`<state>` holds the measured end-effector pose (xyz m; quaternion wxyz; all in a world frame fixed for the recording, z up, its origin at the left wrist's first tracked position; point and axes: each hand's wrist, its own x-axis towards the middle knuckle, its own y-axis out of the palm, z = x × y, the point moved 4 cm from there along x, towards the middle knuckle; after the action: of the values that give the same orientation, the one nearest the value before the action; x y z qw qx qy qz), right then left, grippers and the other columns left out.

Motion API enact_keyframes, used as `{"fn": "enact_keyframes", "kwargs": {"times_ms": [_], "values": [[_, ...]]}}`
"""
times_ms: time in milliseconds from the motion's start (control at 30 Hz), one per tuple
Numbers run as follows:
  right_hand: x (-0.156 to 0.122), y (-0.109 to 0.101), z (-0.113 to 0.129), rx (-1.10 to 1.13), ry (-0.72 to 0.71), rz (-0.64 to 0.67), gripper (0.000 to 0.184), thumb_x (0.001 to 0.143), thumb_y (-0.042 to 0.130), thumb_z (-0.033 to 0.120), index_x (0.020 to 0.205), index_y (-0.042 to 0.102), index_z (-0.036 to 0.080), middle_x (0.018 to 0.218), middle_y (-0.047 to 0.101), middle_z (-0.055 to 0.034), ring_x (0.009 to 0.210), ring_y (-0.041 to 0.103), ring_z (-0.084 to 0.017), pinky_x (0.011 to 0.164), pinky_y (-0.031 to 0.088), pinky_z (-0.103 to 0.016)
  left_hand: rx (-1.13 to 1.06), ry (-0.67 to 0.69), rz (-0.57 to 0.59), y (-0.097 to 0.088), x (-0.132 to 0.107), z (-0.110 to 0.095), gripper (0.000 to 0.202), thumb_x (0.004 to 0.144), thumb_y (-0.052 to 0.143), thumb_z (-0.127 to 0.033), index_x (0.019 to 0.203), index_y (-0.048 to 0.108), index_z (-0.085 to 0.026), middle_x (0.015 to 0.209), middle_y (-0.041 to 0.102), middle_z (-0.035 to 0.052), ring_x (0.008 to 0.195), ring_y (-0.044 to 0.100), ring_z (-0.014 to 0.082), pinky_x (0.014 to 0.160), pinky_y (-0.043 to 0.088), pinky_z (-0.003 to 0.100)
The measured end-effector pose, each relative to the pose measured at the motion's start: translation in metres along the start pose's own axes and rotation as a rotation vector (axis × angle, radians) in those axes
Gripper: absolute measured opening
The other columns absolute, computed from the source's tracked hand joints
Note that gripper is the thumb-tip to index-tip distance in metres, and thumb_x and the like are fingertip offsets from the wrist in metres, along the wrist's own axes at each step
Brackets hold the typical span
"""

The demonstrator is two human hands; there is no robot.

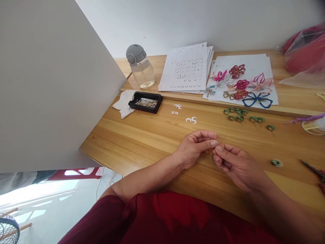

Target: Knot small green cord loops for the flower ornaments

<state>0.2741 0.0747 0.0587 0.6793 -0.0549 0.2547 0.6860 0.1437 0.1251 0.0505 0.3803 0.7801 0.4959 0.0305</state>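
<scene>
My left hand (194, 147) is closed in a pinch, with a short, thin orange-gold wire (215, 136) standing up at its fingertips. Right beside it, my right hand (232, 159) is also pinched, thumb against forefinger, and its tips meet those of the left. Whatever lies between the right fingers is hidden. Beyond the hands are several green wrapped rings with thin wire stems (240, 118). To the right of my right hand lies a small green roll (276, 163). White crescent-shaped paper cutouts (191, 120) rest on the wood ahead of my left hand.
Scissors (312, 169) lie at the right edge. A black tray of beads (146, 102) sits beside a white cloth (124, 104). Along the raised back ledge stand a bottle (142, 69), paper sheets (185, 67) and wrapped flowers (241, 84). A spool (313, 125) is far right.
</scene>
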Motion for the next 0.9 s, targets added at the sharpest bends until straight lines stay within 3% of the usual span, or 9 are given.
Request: {"fn": "enact_keyframes", "kwargs": {"times_ms": [100, 200, 367, 500, 667, 767, 900], "values": [[0.001, 0.001, 0.000, -0.024, -0.009, 0.001, 0.053, 0.067, 0.094, 0.064, 0.061, 0.064, 0.020, 0.061, 0.055, -0.0004, 0.054, 0.038, -0.010, 0.046, 0.027, -0.024, -0.017, 0.019, -0.014, -0.002, 0.001, 0.002, 0.048, 0.060, 0.102, -0.040, 0.084, 0.070, -0.014, 0.074, 0.068, -0.0018, 0.064, 0.058, 0.0066, 0.062, 0.041, 0.021], [0.002, -0.001, 0.000, -0.077, -0.069, -0.021, 0.052, 0.070, 0.093, 0.065, 0.063, 0.065, 0.021, 0.062, 0.056, 0.0002, 0.054, 0.039, -0.009, 0.049, 0.030, -0.025, -0.054, 0.024, -0.029, -0.004, 0.002, 0.002, 0.048, 0.060, 0.102, -0.040, 0.083, 0.068, -0.014, 0.073, 0.069, -0.0012, 0.064, 0.059, 0.0073, 0.059, 0.043, 0.020], [0.003, -0.005, 0.000, -0.214, -0.172, -0.024, 0.053, 0.078, 0.085, 0.070, 0.066, 0.067, 0.022, 0.065, 0.062, -0.0011, 0.055, 0.039, -0.010, 0.053, 0.033, -0.028, -0.131, -0.013, -0.098, -0.003, -0.001, -0.004, 0.036, 0.071, 0.097, -0.026, 0.080, 0.064, -0.015, 0.074, 0.066, -0.0009, 0.073, 0.066, 0.0096, 0.054, 0.041, 0.017], [0.001, -0.009, 0.000, -0.372, -0.253, -0.016, 0.047, 0.087, 0.078, 0.067, 0.070, 0.070, 0.024, 0.068, 0.063, -0.0010, 0.057, 0.041, -0.012, 0.057, 0.038, -0.030, -0.212, -0.052, -0.185, -0.002, -0.002, -0.012, 0.028, 0.080, 0.088, -0.013, 0.079, 0.060, -0.016, 0.077, 0.063, -0.0025, 0.076, 0.070, 0.0098, 0.063, 0.051, 0.017], [-0.001, -0.012, -0.002, -0.555, -0.283, 0.017, 0.043, 0.092, 0.074, 0.062, 0.072, 0.070, 0.025, 0.068, 0.063, -0.0017, 0.065, 0.052, -0.016, 0.062, 0.044, -0.031, -0.231, 0.062, -0.263, -0.013, 0.003, -0.030, 0.019, 0.090, 0.078, -0.012, 0.085, 0.060, -0.016, 0.076, 0.064, -0.0038, 0.069, 0.070, 0.0078, 0.066, 0.056, 0.017], [0.000, -0.020, 0.006, -0.579, -0.304, -0.105, 0.042, 0.089, 0.077, 0.063, 0.072, 0.073, 0.025, 0.068, 0.065, -0.0022, 0.064, 0.054, -0.017, 0.063, 0.046, -0.032, -0.173, 0.078, -0.200, -0.015, 0.004, -0.033, 0.025, 0.084, 0.086, -0.017, 0.089, 0.061, -0.016, 0.077, 0.066, -0.0044, 0.065, 0.071, 0.0083, 0.060, 0.055, 0.017], [0.000, -0.027, 0.017, -0.492, -0.342, -0.241, 0.038, 0.085, 0.081, 0.065, 0.082, 0.081, 0.027, 0.076, 0.072, -0.0044, 0.067, 0.059, -0.018, 0.065, 0.051, -0.033, -0.059, -0.066, 0.002, -0.009, 0.002, -0.020, 0.042, 0.071, 0.097, -0.023, 0.099, 0.066, -0.015, 0.075, 0.069, -0.0030, 0.059, 0.070, 0.0097, 0.050, 0.049, 0.015]]}}
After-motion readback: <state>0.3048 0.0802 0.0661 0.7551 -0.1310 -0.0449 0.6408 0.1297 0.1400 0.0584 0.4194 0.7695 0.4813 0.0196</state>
